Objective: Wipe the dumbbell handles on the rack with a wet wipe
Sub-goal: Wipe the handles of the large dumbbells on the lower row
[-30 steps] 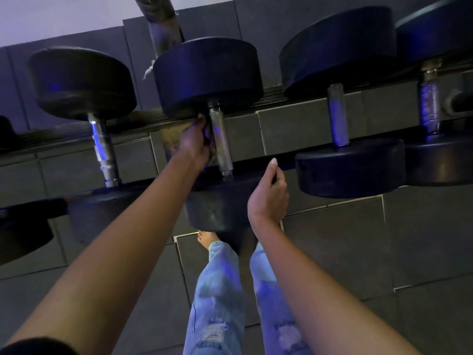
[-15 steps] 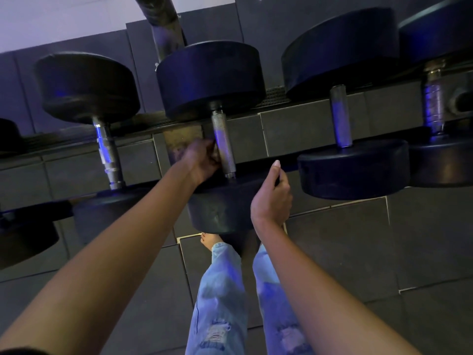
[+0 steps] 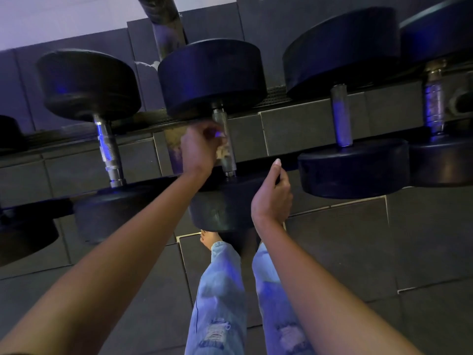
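Pinching the wet wipe [image 3: 221,152], the left grip [image 3: 199,147] is pressing it against the middle dumbbell handle [image 3: 223,124] just right of its fingers; the right grip [image 3: 271,196] is curling nearby, and I cannot tell whether it is holding anything.

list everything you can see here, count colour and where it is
black round-headed dumbbells with steel handles: five, black and silver, in a row across the rack; the leftmost is cut off by the frame
dark metal rack: one, dark, under the dumbbells
grey metal post: one, grey, top centre, behind the middle dumbbell
pale crumpled wet wipe: one, off-white, against the middle dumbbell's handle
grey floor tiles: many, grey, below the rack
light blue ripped jeans: one pair, bottom centre
bare foot: one, below the middle dumbbell
left hand: one, grips the wipe at the handle
right hand: one, fingers loosely curled, holds nothing, by the middle dumbbell's near head
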